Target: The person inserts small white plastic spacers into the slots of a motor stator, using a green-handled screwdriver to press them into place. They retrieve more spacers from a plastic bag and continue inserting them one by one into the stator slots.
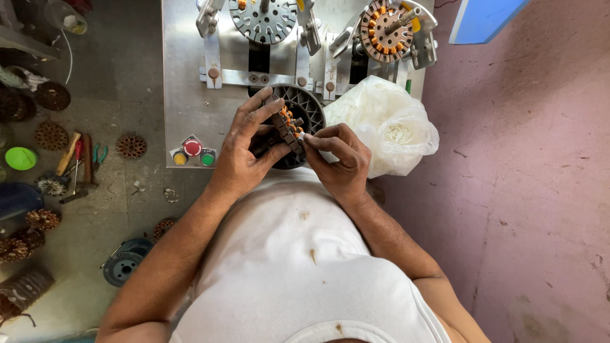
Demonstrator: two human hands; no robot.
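Both hands (pixel 244 149) (pixel 340 159) grip stator (pixel 289 130) — edgewise

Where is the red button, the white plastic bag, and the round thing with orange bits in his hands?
red button (pixel 192 148), head view, its round top.
white plastic bag (pixel 387 124), head view, its crumpled middle.
round part (pixel 287 127), head view, its edge with orange bits.

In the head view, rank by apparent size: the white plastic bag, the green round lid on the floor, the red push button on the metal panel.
1. White plastic bag, largest
2. Green round lid
3. Red push button, smallest; it sits nearer the camera, so the true gap is unsure.
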